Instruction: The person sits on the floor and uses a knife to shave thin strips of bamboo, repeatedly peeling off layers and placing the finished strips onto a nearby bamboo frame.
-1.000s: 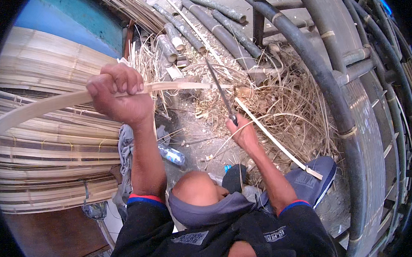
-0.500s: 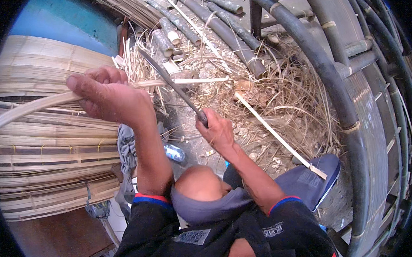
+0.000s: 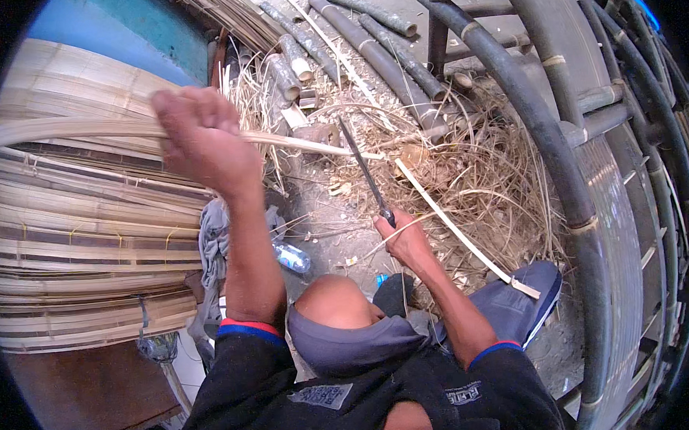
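Note:
My left hand (image 3: pixel 210 152) is closed round a long, pale bamboo strip (image 3: pixel 302 145), raised in front of me. One part of the strip bends away to the left rim, and the other slants down to the right. In my right hand (image 3: pixel 408 239) is the dark handle of a long, narrow knife (image 3: pixel 364 167), its blade pointing up and away. The blade meets or crosses the strip near its right end; whether they touch I cannot tell. A thin curled shaving (image 3: pixel 411 228) shows by my right hand.
Bamboo shavings (image 3: pixel 506 183) cover the floor ahead, with cut bamboo poles (image 3: pixel 375 50) behind. Another pale strip (image 3: pixel 454 221) reaches my right shoe (image 3: pixel 505 300). A dark bamboo frame (image 3: pixel 547 138) stands at right, slatted bamboo panels (image 3: pixel 88 228) at left. A plastic bottle (image 3: pixel 292 257) lies near my knee.
The knife and my right hand have moved right and nearer to me, along to the strip's right end. My left hand has shifted right, and the strip now slopes down rightward.

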A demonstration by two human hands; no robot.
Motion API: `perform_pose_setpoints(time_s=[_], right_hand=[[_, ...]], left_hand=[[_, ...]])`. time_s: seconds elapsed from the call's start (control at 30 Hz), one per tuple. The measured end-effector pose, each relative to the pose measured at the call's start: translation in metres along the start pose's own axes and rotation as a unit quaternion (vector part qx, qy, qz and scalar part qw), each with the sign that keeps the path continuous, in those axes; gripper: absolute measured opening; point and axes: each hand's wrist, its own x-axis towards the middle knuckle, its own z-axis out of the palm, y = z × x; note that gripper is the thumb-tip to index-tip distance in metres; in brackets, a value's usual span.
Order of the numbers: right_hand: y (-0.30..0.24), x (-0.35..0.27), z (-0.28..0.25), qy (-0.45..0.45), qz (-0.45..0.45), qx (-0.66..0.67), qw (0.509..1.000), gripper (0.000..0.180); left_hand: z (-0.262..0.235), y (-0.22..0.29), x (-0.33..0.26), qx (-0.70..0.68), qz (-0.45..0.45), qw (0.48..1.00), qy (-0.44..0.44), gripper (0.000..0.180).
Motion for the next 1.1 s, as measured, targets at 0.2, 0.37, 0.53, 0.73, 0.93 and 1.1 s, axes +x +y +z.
perform_pose_setpoints(time_s=[0.2, 0.37, 0.53, 0.73, 0.93, 1.1], right_hand=[[-0.106, -0.046, -0.029, 0.025, -0.146, 0.079, 0.986, 0.034], [-0.119, -0.039, -0.02, 0.049, -0.235, 0.081, 0.967, 0.029], [-0.12, -0.039, -0.019, 0.032, -0.253, 0.03, 0.966, 0.024], [-0.05, 0.014, -0.008, 0.042, -0.117, -0.023, 0.992, 0.031], [-0.043, 0.017, 0.01, 0.073, -0.117, -0.008, 0.99, 0.034], [-0.029, 0.032, 0.012, 0.036, -0.097, -0.01, 0.995, 0.033]], left_hand=[[-0.001, -0.026, -0.031, 0.013, 0.218, 0.976, -0.016, 0.041], [0.0, -0.018, -0.046, 0.16, 0.295, 0.94, -0.069, 0.043], [0.0, -0.025, -0.043, 0.029, 0.222, 0.975, 0.009, 0.048], [0.016, -0.025, -0.042, 0.044, 0.243, 0.969, 0.006, 0.043], [-0.003, -0.031, -0.033, 0.015, 0.252, 0.967, -0.04, 0.043], [-0.013, -0.034, -0.027, 0.035, 0.256, 0.966, 0.002, 0.042]])
